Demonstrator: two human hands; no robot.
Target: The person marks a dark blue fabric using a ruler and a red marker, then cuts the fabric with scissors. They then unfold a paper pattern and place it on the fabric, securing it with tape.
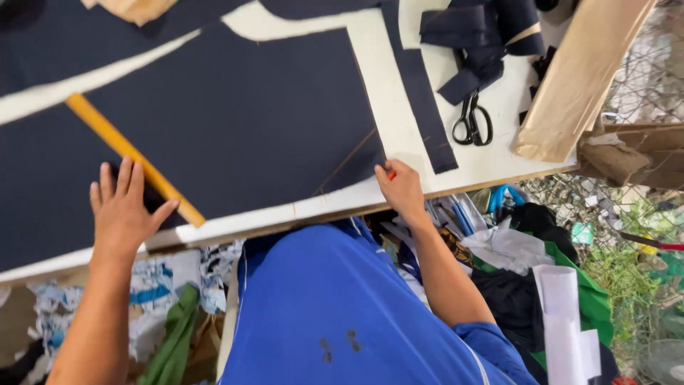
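Note:
A large piece of dark navy fabric [235,121] lies flat on a white cutting table [399,114]. My left hand [122,210] rests open, fingers spread, on the near end of a long yellow wooden ruler [132,155] that crosses the fabric diagonally. At the fabric's near right corner, my right hand [401,189] pinches a small red marking chalk [392,175]. Thin chalk lines run across the fabric near that corner.
A navy fabric strip [424,100] lies right of the main piece. Black scissors [472,122] sit beside folded navy scraps [477,36]. A brown paper roll [584,71] leans at the table's right end. Fabric scraps, bags and papers pile below the table edge [527,264].

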